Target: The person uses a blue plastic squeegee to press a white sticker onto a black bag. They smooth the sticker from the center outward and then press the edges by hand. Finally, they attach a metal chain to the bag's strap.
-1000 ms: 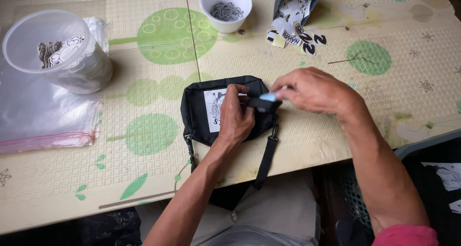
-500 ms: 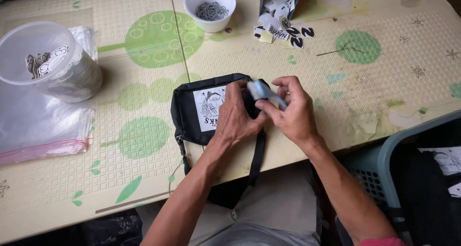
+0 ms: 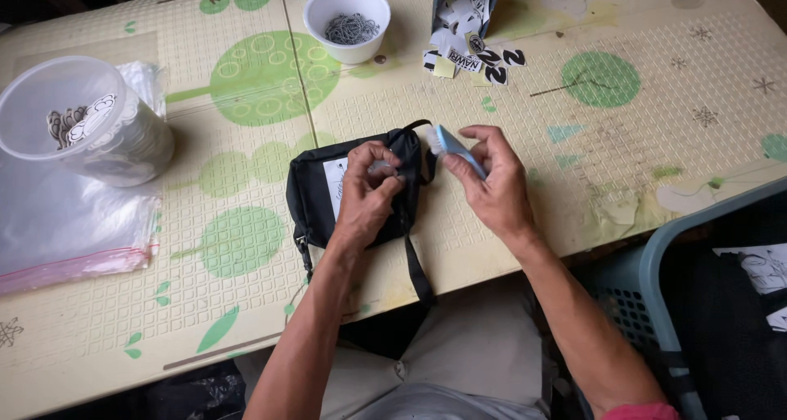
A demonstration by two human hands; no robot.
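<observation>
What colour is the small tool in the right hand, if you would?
Light blue tool, seen in the head view.

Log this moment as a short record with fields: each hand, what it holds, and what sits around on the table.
left hand: rests on the black pouch, fingertips pinching something small at its top edge
right hand: holds a light blue tool beside the pouch
table: patterned cream and green mat
far side: white bowl of small metal pieces, blue box spilling stickers
left side: clear tub, plastic bag
right edge: basket

matt black cloth pouch, glossy plastic tub
</observation>
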